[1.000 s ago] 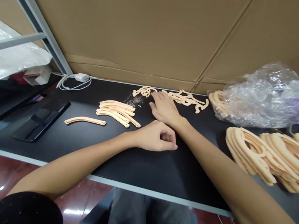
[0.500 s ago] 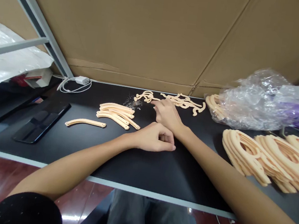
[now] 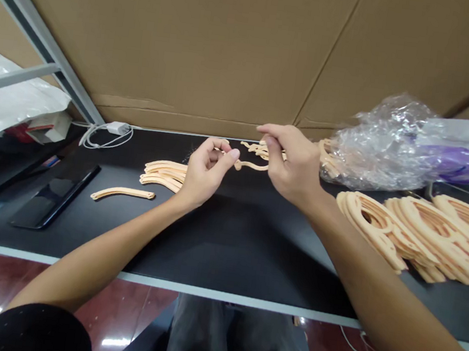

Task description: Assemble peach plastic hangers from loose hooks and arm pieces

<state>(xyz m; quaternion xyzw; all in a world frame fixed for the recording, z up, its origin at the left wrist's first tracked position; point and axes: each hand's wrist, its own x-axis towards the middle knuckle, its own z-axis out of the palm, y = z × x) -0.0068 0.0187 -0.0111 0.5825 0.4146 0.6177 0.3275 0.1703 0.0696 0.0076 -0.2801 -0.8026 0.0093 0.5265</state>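
The left hand [image 3: 204,173] and right hand [image 3: 295,163] are now parted. A curved piece [image 3: 253,166] is gripped by the right's fingers; the left's are curled, their grip unclear.

Wore blk sleeve [image 3: 35,330] w/ tiny lt specks, ended nr elbow, + dk gray pants [image 3: 196,332]; L hand [image 3: 204,172] & R hand [image 3: 297,165] were bare.

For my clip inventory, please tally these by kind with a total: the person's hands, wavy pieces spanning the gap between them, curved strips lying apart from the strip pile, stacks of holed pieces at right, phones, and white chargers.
Hands (left hand, right hand): 2
Wavy piece: 1
Lone curved strip: 1
Stacks of holed pieces: 3
Phone: 1
White charger: 1
Total: 9
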